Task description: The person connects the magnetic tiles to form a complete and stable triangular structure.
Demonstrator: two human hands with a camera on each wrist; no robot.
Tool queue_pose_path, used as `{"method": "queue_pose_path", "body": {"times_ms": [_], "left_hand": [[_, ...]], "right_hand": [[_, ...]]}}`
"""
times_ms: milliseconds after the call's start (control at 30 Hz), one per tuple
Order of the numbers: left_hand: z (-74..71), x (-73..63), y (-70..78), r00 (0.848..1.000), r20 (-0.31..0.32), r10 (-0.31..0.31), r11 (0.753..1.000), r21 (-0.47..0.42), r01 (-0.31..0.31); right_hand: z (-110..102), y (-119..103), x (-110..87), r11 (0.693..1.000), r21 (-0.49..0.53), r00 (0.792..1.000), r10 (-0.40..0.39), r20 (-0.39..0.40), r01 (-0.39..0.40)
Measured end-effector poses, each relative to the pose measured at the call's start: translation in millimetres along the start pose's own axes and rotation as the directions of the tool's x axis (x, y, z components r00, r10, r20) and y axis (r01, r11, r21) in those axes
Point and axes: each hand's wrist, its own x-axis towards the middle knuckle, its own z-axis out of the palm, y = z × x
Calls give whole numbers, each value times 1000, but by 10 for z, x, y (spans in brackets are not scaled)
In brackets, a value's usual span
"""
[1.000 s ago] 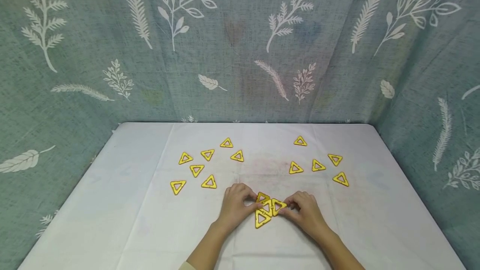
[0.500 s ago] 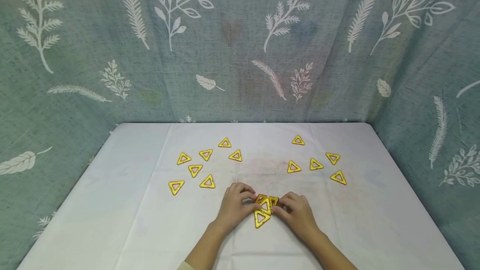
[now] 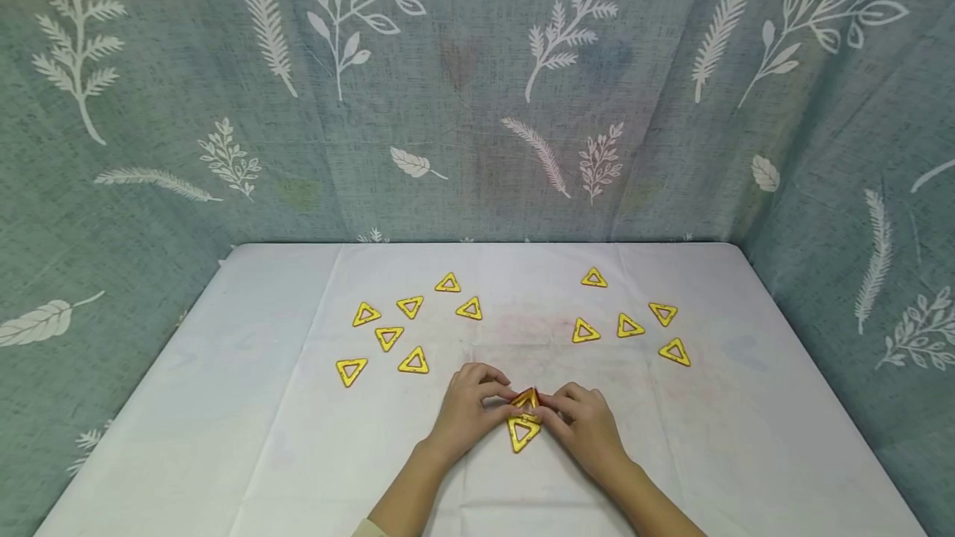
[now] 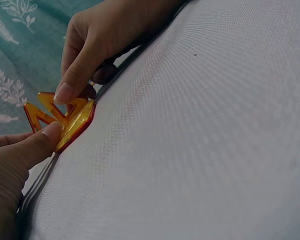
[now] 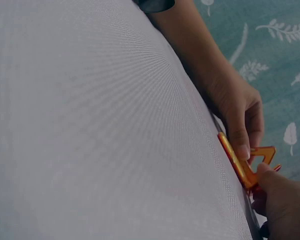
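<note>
Several joined yellow triangular magnetic tiles sit between the two hands near the front of the table. In the head view one tile (image 3: pixel 523 435) lies flat toward me, and behind it raised tiles (image 3: pixel 526 399) lean together to a peak. My left hand (image 3: pixel 472 406) pinches the left raised tile between thumb and fingers. From the other side my right hand (image 3: pixel 584 423) pinches the right one, its thumb at the lower corner. The left wrist view shows two see-through orange-yellow triangles (image 4: pixel 49 106) tilted up from the flat tile (image 4: pixel 78 127). Fingers partly hide the raised tiles.
Loose yellow triangular tiles lie flat on the white cloth (image 3: pixel 224 404): a scattered group (image 3: pixel 389 338) at back left and another (image 3: pixel 630 326) at back right. A leaf-patterned green-grey curtain (image 3: pixel 477 123) encloses the table's back and sides.
The right tile has gone from lying flat to standing up against the left raised one. My right hand has moved left with it, while my left hand has stayed nearly in place.
</note>
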Motion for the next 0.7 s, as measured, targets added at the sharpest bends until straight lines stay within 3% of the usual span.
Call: {"method": "queue_pose_path", "body": {"times_ms": [433,700], "left_hand": [[23,10,-34,999,12,47,998,31,-48],[12,6,-17,999,44,-11,1000,0,11]], "right_hand": [[2,12,-9,999,15,999,-30,32,30],[-19,-70,-31,994,-112,992,1,127,13]]}}
